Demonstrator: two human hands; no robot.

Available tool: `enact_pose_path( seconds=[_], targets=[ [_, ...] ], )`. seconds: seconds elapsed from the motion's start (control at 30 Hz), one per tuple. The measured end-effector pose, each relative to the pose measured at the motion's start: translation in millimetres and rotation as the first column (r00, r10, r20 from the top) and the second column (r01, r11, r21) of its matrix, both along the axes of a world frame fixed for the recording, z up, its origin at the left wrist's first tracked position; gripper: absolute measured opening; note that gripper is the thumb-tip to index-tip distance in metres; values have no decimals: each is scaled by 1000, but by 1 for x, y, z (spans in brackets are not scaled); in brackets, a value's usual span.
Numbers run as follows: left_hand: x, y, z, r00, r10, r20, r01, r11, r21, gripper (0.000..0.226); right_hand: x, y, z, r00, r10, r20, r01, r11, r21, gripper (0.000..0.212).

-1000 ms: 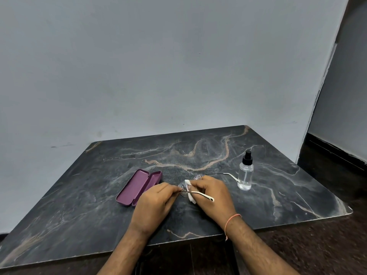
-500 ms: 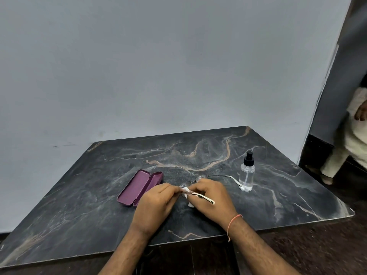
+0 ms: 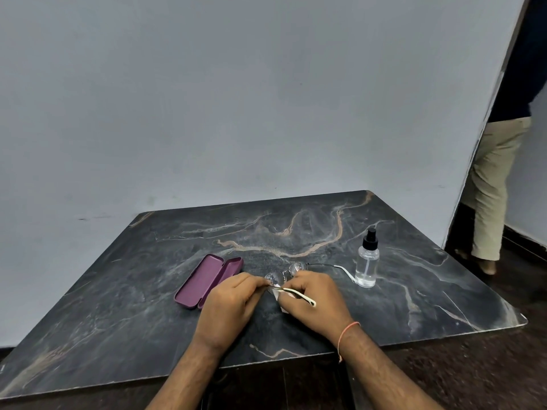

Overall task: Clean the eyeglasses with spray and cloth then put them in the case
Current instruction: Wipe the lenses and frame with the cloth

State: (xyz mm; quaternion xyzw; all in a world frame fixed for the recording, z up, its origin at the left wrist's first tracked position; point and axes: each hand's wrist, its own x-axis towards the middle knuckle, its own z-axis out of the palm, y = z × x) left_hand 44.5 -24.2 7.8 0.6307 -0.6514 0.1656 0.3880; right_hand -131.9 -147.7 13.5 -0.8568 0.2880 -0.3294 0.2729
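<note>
The eyeglasses [image 3: 279, 277] with clear lenses and thin white-tipped temples are held just above the dark marble table [image 3: 414, 291]. My left hand [image 3: 228, 303] pinches the frame at the left lens. My right hand [image 3: 316, 300] holds a small pale cloth [image 3: 281, 297] against the glasses, most of the cloth hidden under its fingers. One temple lies across my right hand, the other stretches right toward the spray bottle [image 3: 367, 258]. The purple case [image 3: 207, 279] lies open to the left of my hands.
The clear spray bottle with a black nozzle stands upright right of the glasses. A grey wall backs the table. A person in beige trousers [image 3: 497, 187] stands in the doorway at the right, beyond the table's far right corner.
My hands have shifted slightly on the glasses, and less of the cloth shows. A person has walked into the doorway on the right.
</note>
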Motion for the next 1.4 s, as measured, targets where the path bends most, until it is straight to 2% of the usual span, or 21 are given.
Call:
enact_pose_path(
  seconds=[0.07, 0.27, 0.4, 0.5, 0.77, 0.9, 1.03, 1.2, 1.4],
  targets=[
    [0, 0, -1, 1000, 16, 13, -16, 1000, -6, 9, -2, -2, -1, 998, -47, 41, 47, 999, -10, 25],
    [-2, -2, 1, 998, 62, -4, -62, 997, -45, 11, -8, 3, 1, 955, -188, 229, 196, 980, -15, 17],
    [0, -1, -1, 996, 74, -45, -76, 996, -47, 10, -11, 1, 5, 904, -323, 279, 339, 941, -9, 12],
    [-1, 0, 2, 996, 62, -63, -64, 997, -34, 9, -10, -5, 6, 910, -348, 224, 356, 934, 5, 11],
    [0, 0, 1, 997, 8, -75, -12, 998, -61, 15, -8, -23, 11, 938, -345, 34, 344, 916, -205, 15],
    [-1, 0, 1, 997, -5, -73, 0, 998, -66, 13, -9, -27, 6, 944, -328, 45, 330, 926, -181, 15],
    [-1, 1, 0, 997, 1, -79, -6, 998, -59, 15, -8, -29, 2, 947, -321, -3, 312, 923, -224, 27],
    [-1, 1, -2, 994, -9, -107, 6, 1000, -29, 19, -8, -30, 1, 932, -338, -133, 296, 919, -260, 39],
    [-2, 2, 0, 990, -28, -139, 22, 999, -45, 21, -7, -33, 2, 946, -269, -181, 220, 943, -251, 36]
  ],
)
